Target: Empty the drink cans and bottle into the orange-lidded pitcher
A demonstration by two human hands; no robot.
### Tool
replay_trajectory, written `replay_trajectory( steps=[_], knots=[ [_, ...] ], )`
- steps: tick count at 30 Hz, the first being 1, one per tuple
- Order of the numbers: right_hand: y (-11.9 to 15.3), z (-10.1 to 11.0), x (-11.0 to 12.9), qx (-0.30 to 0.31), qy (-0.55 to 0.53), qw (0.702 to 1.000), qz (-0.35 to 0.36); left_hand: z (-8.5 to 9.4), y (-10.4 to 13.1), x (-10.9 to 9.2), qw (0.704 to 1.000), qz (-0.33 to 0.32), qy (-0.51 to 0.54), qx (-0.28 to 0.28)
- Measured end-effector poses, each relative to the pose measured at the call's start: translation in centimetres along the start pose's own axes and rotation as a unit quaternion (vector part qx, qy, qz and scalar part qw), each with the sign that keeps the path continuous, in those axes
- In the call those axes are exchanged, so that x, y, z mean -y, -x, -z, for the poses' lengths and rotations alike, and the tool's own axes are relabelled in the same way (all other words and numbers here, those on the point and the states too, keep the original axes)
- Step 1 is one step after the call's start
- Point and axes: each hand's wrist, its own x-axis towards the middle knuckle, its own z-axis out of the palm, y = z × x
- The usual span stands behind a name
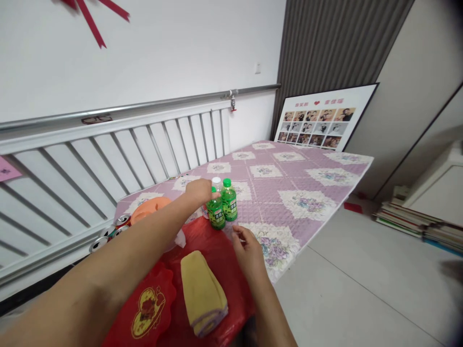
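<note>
Green-capped, green-labelled plastic bottle in the grip of our left hand, our right hand half-open nearby.

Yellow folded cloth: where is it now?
In the head view, the yellow folded cloth lies low, left of centre, on the red sheet, between the gold-heart tray and the right hand.

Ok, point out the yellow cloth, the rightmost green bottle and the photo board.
Yellow cloth (203, 291): head view, middle of its upper side.
Rightmost green bottle (230, 207): head view, on its label.
Photo board (317, 102): head view, red heart near its top.
</note>
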Motion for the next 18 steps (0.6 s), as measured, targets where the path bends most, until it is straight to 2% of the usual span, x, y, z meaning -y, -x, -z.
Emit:
replay_trajectory(
  steps=[6,10,12,14,15,16,18],
  knots=[
    [0.0,0.0,0.3,0.007,0.004,1.0,0.0,0.3,0.4,-0.4,1.0,-0.002,0.016,-0.006],
    [0.0,0.0,0.3,0.016,0.01,1.0,-0.005,2.6,3.0,-1.2,0.996,-0.045,0.055,-0.05],
    [0.0,-0.2,0.2,0.023,0.013,1.0,-0.006,4.1,6.0,-2.0,0.989,-0.099,0.08,-0.082],
    [-0.1,-0.6,0.0,0.036,0.018,0.999,-0.006,4.5,9.9,-2.9,0.978,-0.158,0.101,-0.094],
    [-0.1,-0.9,-0.1,0.043,0.021,0.999,-0.007,4.0,12.2,-3.2,0.969,-0.198,0.112,-0.092],
    [-0.1,-1.2,-0.2,0.051,0.025,0.998,-0.007,2.9,14.6,-3.5,0.95,-0.27,0.135,-0.085],
    [0.1,-1.8,-0.3,0.067,0.031,0.997,-0.006,-0.8,19.2,-3.4,0.922,-0.346,0.164,-0.065]
  ],
)
